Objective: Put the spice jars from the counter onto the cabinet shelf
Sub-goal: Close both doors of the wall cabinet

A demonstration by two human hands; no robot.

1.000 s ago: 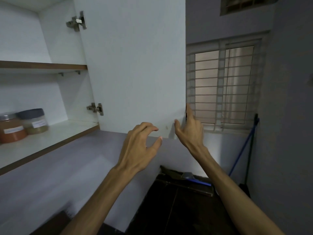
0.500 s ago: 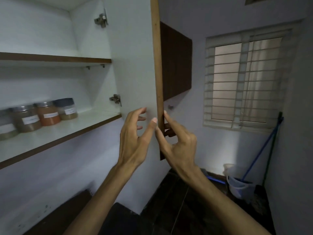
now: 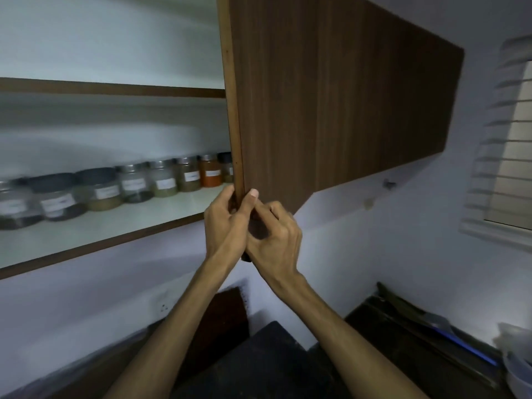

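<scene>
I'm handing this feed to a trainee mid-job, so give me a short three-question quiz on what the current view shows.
1. True or false: both hands grip the cabinet door at its lower corner.
2. Where do the spice jars stand? A) on the counter B) in a row on the lower cabinet shelf C) on the upper shelf
3. Fill in: the jar with orange contents stands near the ____ end of the row.

Key: 1. True: the left hand and right hand both hold the door's edge. 2. B. 3. Right.
</scene>
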